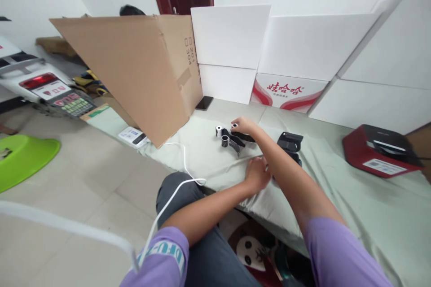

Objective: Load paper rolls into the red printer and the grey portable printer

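Note:
My right hand reaches forward over the cloth-covered surface, its fingers closed at a small white-and-dark roll. Beside it stand a second white-topped roll and a black roll. Black curved strips lie between these rolls and my right wrist. Closer to me, my left hand rests at the edge of the cloth with its fingers curled in. What it grips is hidden, partly by my right forearm. Just beyond that forearm sits a black device with a raised flap.
A red and black machine stands at the right. White boxes and a brown carton wall the back. A phone lies by the carton, a small white box at the left edge. A white cable runs across my knee.

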The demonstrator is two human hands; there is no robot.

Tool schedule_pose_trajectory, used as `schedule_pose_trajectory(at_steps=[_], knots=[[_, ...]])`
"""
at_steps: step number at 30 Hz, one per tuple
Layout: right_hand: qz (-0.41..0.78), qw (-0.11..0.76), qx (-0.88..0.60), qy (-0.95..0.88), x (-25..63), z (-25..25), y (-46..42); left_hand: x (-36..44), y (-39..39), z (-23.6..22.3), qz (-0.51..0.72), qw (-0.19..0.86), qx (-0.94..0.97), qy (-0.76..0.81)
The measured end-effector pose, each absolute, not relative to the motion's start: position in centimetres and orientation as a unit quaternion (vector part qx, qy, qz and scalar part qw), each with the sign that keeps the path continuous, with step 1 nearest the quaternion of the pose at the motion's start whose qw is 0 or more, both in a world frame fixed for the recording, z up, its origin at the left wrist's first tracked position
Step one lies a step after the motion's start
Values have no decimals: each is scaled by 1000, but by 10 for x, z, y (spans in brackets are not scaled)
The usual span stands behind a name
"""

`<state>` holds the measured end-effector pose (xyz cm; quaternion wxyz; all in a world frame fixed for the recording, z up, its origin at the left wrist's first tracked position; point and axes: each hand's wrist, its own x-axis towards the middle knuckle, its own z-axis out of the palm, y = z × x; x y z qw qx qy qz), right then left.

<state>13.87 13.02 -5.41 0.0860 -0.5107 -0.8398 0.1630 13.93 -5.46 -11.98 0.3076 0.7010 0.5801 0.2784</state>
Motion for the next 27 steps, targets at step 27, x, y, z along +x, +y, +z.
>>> schedule_pose_trajectory(at_steps=[27], knots=[[370,553,-489,-564,346,-57,9,142,-55,-128,306,268,707,578]])
